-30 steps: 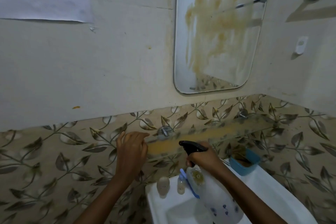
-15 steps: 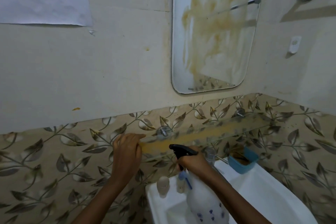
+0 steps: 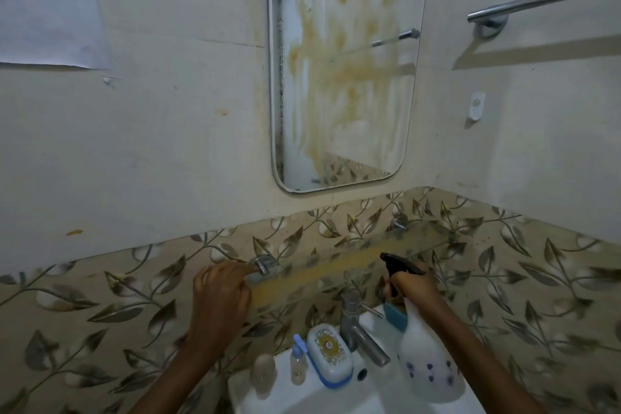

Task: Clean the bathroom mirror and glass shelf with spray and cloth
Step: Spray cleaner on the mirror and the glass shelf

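Spraying stage: right hand [image 3: 411, 284] grips spray bottle [image 3: 425, 360]; left hand [image 3: 220, 292], curled and empty, steadies stained glass shelf [image 3: 336, 267]. Next: aim nozzle, squeeze trigger.

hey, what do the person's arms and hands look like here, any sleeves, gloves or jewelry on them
Both forearms are bare as far as the view shows, with no sleeves in sight. The left hand and right hand wear no gloves, and no rings, watch or bracelets are visible on them.
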